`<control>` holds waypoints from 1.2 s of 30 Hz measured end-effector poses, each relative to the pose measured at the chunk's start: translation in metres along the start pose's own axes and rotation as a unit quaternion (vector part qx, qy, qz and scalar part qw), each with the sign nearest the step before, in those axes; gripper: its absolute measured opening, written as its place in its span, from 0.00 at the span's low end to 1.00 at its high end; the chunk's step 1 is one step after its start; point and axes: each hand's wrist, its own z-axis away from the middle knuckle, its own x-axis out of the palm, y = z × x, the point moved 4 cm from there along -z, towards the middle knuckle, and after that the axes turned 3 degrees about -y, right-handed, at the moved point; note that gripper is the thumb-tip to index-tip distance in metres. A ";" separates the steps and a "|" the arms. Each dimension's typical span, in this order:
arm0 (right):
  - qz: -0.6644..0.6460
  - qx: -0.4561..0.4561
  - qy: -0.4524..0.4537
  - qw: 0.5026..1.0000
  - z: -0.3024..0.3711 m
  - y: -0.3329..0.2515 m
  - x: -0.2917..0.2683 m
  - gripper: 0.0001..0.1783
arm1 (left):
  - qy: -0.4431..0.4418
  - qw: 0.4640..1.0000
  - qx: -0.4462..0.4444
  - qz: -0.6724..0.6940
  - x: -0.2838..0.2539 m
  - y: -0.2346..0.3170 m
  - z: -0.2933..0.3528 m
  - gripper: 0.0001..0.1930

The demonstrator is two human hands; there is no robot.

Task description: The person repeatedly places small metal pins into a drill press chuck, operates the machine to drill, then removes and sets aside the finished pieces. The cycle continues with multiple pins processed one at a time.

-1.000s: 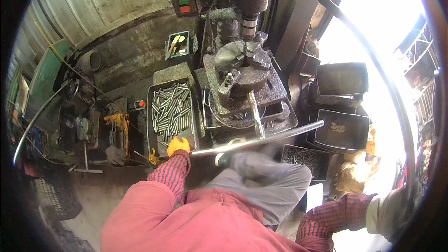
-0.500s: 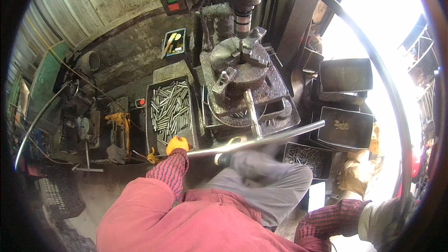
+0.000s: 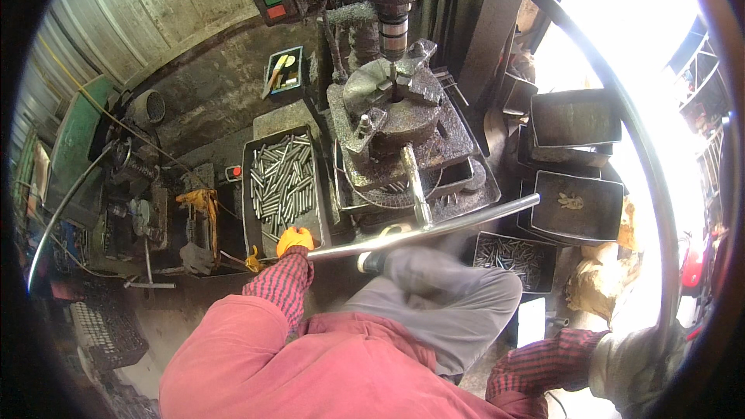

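My left hand [image 3: 295,240], in an orange glove, is closed on the left end of a long shiny metal bar [image 3: 466,222], by the near edge of a tray [image 3: 248,186] heaped with short metal pins [image 3: 284,178]. The bar crosses in front of the drill press and meets a rod from the round chuck vise [image 3: 403,120]. Above the vise hangs the drill chuck [image 3: 393,29], its bit reaching down to the jaws. At the lower right, my right hand [image 3: 632,368], in a pale, dirty glove, grips the long curved lever [image 3: 640,140] running from the press head; its fingers are partly in shadow.
Metal bins [image 3: 576,120] stack at the right, above a bin of small metal parts [image 3: 508,262]. A switch box [image 3: 275,4] with green and red buttons and a small blue tray [image 3: 284,70] sit at the back. More machinery [image 3: 140,217] stands at the left.
The view has shifted slightly, so the press and vise sit a little farther left and higher. Both hands keep their holds, with no clear movement of the bar or lever.
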 end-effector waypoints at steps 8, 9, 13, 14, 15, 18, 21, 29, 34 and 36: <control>0.201 -0.041 0.024 0.979 0.005 -0.009 0.000 0.26 | 0.017 1.000 0.000 0.003 -0.001 0.000 0.003 0.29; 0.202 -0.041 0.026 0.978 0.004 -0.008 0.000 0.26 | 0.019 1.000 0.005 0.003 -0.001 0.001 0.003 0.28; 0.151 -0.059 0.043 0.986 0.008 -0.001 0.000 0.27 | 0.031 0.999 0.009 0.010 -0.001 0.000 0.004 0.28; 0.123 -0.067 0.050 0.989 0.009 0.000 -0.001 0.27 | 0.035 0.999 0.009 0.012 -0.001 0.000 0.003 0.28; 0.099 -0.069 0.047 0.992 0.011 0.002 0.000 0.26 | 0.033 0.999 0.009 0.011 0.000 0.000 0.003 0.28; 0.039 -0.070 0.045 0.996 0.015 0.006 -0.001 0.26 | 0.028 0.999 0.010 0.012 0.001 -0.001 0.002 0.27; 0.044 -0.068 0.049 0.995 0.019 0.008 -0.001 0.25 | 0.028 0.999 0.008 0.017 0.001 -0.001 0.002 0.27; 0.084 -0.079 0.058 0.992 0.027 0.000 -0.001 0.23 | 0.031 0.999 0.008 0.004 0.003 -0.003 -0.003 0.26; 0.111 0.006 0.044 0.993 0.031 -0.001 -0.001 0.24 | 0.024 1.000 0.007 0.001 0.006 -0.004 -0.007 0.26; 0.093 0.028 0.042 0.994 0.033 0.003 0.000 0.24 | 0.029 1.000 0.008 0.003 0.006 -0.004 -0.007 0.26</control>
